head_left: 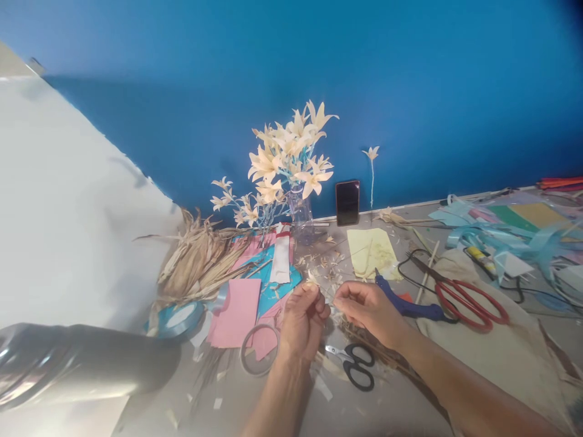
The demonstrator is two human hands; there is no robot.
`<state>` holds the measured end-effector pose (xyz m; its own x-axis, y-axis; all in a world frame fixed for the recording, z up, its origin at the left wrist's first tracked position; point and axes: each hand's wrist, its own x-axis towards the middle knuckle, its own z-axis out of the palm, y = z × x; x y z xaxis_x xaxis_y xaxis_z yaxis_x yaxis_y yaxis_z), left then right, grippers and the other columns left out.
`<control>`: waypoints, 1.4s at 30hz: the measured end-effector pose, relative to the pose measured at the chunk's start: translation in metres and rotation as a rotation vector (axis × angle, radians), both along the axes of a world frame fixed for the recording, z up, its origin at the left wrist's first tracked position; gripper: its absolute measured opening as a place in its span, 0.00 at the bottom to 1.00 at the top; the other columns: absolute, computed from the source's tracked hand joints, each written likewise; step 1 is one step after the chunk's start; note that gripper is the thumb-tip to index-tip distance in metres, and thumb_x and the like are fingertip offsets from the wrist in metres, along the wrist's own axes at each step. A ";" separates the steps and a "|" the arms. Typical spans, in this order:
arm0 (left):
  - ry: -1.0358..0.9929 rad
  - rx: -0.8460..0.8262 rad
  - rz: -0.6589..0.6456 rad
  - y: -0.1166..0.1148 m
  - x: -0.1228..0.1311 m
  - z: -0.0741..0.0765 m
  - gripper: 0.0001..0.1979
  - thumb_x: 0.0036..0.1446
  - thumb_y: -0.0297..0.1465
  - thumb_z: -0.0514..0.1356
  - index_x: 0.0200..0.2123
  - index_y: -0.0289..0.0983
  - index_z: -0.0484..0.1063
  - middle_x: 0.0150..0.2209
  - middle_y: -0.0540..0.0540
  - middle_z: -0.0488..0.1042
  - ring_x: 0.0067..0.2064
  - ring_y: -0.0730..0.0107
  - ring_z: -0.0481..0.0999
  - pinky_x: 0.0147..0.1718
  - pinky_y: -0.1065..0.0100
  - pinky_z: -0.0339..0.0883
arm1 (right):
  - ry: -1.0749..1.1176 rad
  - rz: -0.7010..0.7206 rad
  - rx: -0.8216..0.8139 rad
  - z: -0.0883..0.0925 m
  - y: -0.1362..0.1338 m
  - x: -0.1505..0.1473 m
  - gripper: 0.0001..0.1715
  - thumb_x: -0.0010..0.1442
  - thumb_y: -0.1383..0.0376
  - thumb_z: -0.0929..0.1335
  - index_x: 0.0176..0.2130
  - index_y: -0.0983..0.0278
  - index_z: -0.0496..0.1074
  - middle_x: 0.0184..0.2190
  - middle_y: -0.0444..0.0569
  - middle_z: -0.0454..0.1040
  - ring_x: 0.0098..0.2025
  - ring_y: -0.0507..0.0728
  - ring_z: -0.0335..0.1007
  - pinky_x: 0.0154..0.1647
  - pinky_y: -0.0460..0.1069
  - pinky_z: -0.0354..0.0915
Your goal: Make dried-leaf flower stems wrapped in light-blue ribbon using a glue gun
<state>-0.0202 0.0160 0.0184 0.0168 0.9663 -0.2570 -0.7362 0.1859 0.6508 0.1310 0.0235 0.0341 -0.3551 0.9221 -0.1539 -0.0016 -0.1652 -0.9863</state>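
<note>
My left hand [301, 321] is closed over the middle of the table, with a small pale piece of husk [313, 278] showing at its pinched fingertips. Just to the right, my right hand [367, 306] has thumb and fingers brought together; whatever they hold, if anything, is too small to make out. The hands face each other, a short gap apart. Below them lie small scissors with black handles [359, 367]. A grey ring of tape [243, 352] is left of my left wrist. A blue glue gun [410, 308] rests behind my right forearm.
Cream flowers [291, 142] stand in a clear vase [301, 215] by the blue wall, near a phone [347, 203]. Dried husks [195, 258], pink paper [234, 312] and blue ribbon [177, 318] lie left. Red-handled scissors [476, 300] and yellow paper [371, 252] are right.
</note>
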 end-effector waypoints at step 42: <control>0.045 0.100 0.079 0.004 0.002 -0.015 0.16 0.44 0.27 0.74 0.33 0.37 0.71 0.27 0.53 0.73 0.27 0.78 0.69 0.31 0.74 0.64 | 0.096 -0.035 -0.062 -0.014 -0.007 -0.011 0.14 0.58 0.56 0.69 0.27 0.62 0.68 0.14 0.35 0.62 0.14 0.46 0.52 0.16 0.44 0.49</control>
<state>-0.0185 0.0205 0.0034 -0.0703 0.9849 -0.1579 -0.7154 0.0605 0.6961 0.1198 0.0163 0.0200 -0.3387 0.9239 -0.1781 -0.1020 -0.2242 -0.9692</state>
